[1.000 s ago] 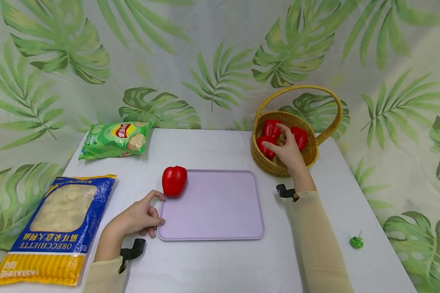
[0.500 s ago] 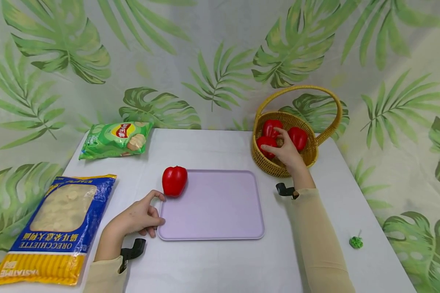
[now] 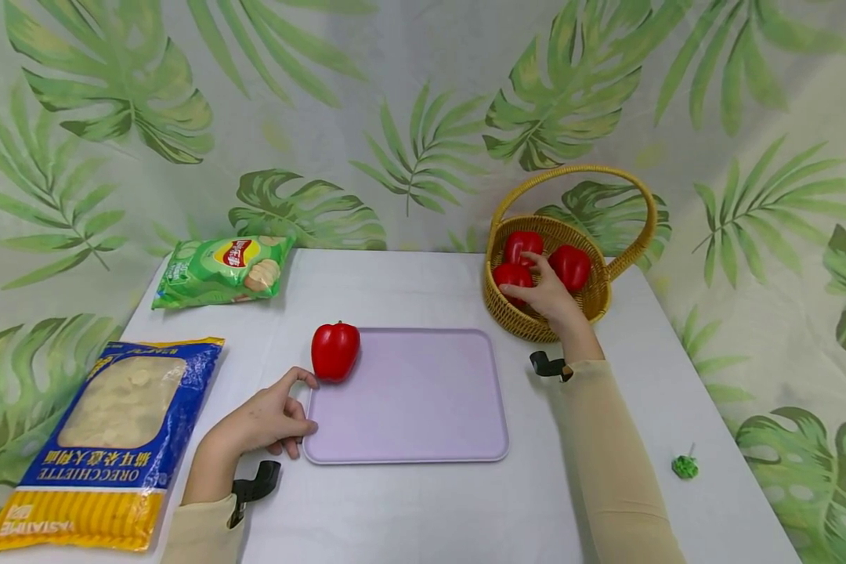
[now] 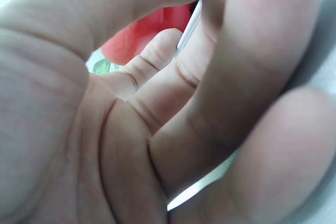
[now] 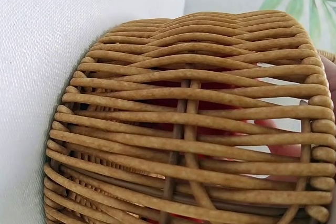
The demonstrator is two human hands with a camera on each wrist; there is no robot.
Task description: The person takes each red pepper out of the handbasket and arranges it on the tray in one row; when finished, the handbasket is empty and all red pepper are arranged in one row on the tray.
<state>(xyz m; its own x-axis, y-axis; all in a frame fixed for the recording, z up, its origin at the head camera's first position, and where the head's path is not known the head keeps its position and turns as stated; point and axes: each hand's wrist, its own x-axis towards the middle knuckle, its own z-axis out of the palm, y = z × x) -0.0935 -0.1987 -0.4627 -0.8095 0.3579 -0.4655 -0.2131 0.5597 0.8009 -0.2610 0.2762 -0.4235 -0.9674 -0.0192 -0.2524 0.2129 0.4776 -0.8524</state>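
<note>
In the head view, a red bell pepper [image 3: 335,352] sits on the upper left corner of a lilac tray [image 3: 409,395]. My left hand [image 3: 275,415] holds the tray's left edge, thumb and index finger curled at the rim. Its curled fingers fill the left wrist view, with a red patch of pepper [image 4: 128,40] behind. My right hand [image 3: 553,298] reaches into a wicker basket [image 3: 511,321] and grips the front-left bell pepper [image 3: 511,276] between thumb and fingers. Basket weave [image 5: 189,124] largely hides that hand in the right wrist view.
Two more red bell peppers, one at the back [image 3: 523,244] and one at the right [image 3: 571,268], lie in the basket. Its tall handle [image 3: 652,211] arches above. A green chip bag [image 3: 225,270], an orecchiette bag [image 3: 106,439] and a small green item [image 3: 685,467] lie around.
My right hand has lowered slightly towards the front-left bell pepper, its fingers settling around it. The right-hand pepper in the basket has shifted slightly. My left hand stays at the tray.
</note>
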